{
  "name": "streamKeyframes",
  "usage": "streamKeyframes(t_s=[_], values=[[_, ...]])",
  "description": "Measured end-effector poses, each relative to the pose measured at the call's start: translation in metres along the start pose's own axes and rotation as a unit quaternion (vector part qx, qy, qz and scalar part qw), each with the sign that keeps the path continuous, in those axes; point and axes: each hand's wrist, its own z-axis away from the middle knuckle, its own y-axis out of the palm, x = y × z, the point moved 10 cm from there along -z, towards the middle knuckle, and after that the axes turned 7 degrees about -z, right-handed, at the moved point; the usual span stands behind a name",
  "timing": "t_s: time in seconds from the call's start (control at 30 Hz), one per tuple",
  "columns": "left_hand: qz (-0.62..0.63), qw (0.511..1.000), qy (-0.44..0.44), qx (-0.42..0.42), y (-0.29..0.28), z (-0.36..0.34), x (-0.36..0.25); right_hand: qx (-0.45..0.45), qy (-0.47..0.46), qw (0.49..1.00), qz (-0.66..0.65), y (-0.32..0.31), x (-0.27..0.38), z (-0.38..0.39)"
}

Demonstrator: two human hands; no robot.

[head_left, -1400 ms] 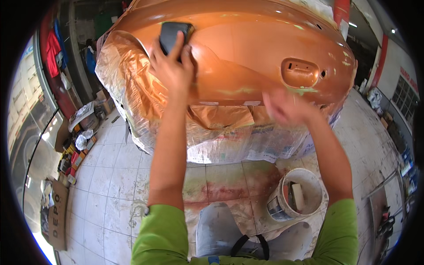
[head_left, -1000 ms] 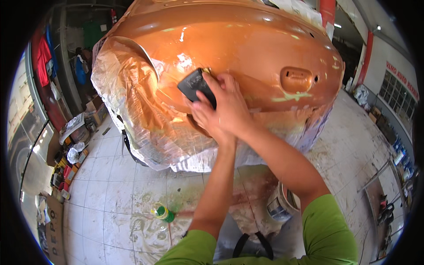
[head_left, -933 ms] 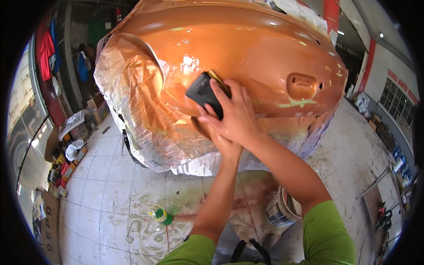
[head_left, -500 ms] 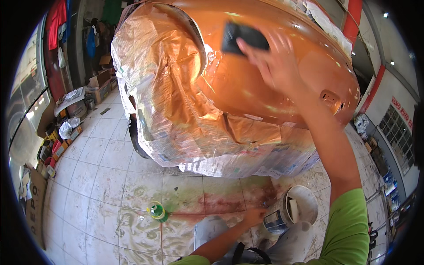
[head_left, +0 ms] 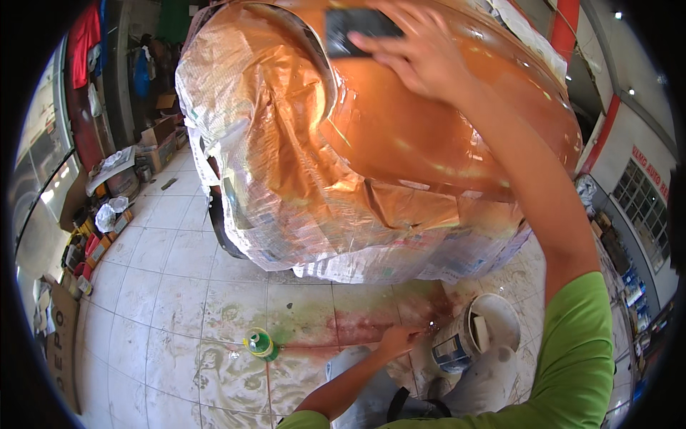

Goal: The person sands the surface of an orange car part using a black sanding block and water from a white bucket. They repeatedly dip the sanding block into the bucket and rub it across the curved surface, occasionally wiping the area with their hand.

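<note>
My right hand [head_left: 421, 57] is closed on a black sanding block [head_left: 343, 32], pressed against the glossy wet orange car panel [head_left: 450, 150] near its upper left edge. Crumpled plastic masking sheet [head_left: 264, 143], tinted orange, covers the left and lower parts of the car. My left hand [head_left: 400, 337] is low by my knee, just left of a white bucket [head_left: 500, 314] with pale blocks inside; its fingers look curled, and whatever they may hold is too small to make out. A green plastic bottle [head_left: 261, 344] stands on the floor to its left.
The tiled floor [head_left: 179, 250] is stained green and red below the car. Cardboard boxes [head_left: 158, 136], cans and clutter line the left wall; red and blue cloths [head_left: 84, 46] hang there. A barred window [head_left: 636, 207] and more stored items are at the right.
Earlier my left hand held the block, then both hands. It has since dropped toward the bucket, while my right hand has moved the block up the panel, lately leftward. The view has shifted.
</note>
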Motion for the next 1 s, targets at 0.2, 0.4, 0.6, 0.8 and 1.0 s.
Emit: streamKeyframes(t_s=[0.2,0.4,0.6,0.8,1.0], values=[[0.126,0.989,0.074,-0.010,0.013,-0.054,-0.087,-0.037,0.013,0.998,0.054,0.015,-0.003,-0.052],[0.094,0.990,0.059,0.088,0.057,-0.025,-0.068,0.059,0.047,0.995,-0.068,-0.054,0.012,0.157],[-0.044,0.970,0.027,0.239,0.180,-0.068,-0.114,-0.089,0.206,0.974,0.038,-0.026,-0.055,0.046],[-0.222,0.973,-0.060,0.036,0.224,-0.143,-0.094,-0.048,0.238,0.969,-0.046,-0.029,-0.040,0.099],[-0.228,0.968,-0.087,0.054,0.283,-0.147,-0.075,-0.219,0.584,0.733,0.273,-0.211,-0.244,0.466]])
